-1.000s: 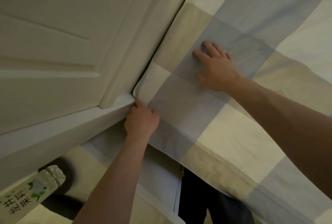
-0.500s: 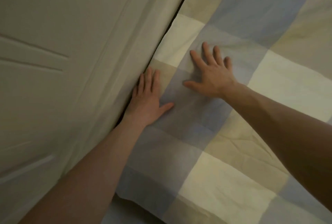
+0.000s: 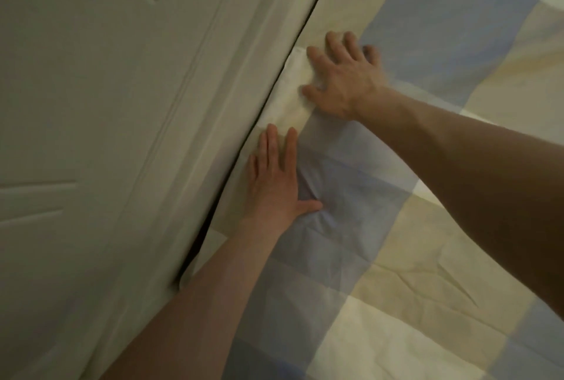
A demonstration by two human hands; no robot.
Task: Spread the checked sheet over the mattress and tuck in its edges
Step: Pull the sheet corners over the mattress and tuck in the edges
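Observation:
The checked sheet [image 3: 412, 257], in pale blue, beige and cream squares, covers the mattress across the right of the view. Its left edge runs along a narrow dark gap [image 3: 274, 96] against a white panelled door. My left hand [image 3: 274, 178] lies flat on the sheet right beside that gap, fingers together and pointing up along the edge, thumb out to the right. My right hand [image 3: 345, 74] rests palm down a little farther up the same edge, fingers spread on a cream square. Neither hand grips the cloth. The mattress itself is hidden under the sheet.
A white panelled door [image 3: 106, 135] with its frame moulding [image 3: 195, 123] fills the left half, close against the bed. The sheet shows creases [image 3: 427, 282] near my right forearm.
Both hands have slid farther up along the sheet's edge by the door. A second ago my left hand pinched the sheet's corner; now it lies flat and open.

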